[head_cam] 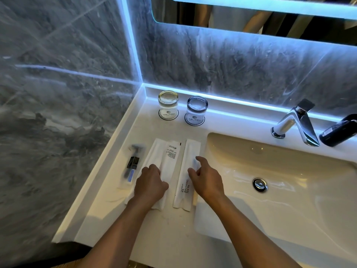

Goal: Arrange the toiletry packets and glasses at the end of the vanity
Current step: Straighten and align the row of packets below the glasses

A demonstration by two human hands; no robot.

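While the left hand (152, 182) presses loosely curled on a wide packet (164, 167), the right hand (206, 177), fingers spread, touches a narrow packet (186, 176) between them, gripping nothing. Left of both lies one clear razor packet (132, 167). Beyond the fingertips stand two upturned glasses (168, 102), (196, 108). White vanity (173, 229), sink (280, 171) rightward, marble walls.

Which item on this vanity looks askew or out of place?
The razor packet at the far left lies tilted, apart from the two white packets under the hands. The glasses sit neatly on coasters.
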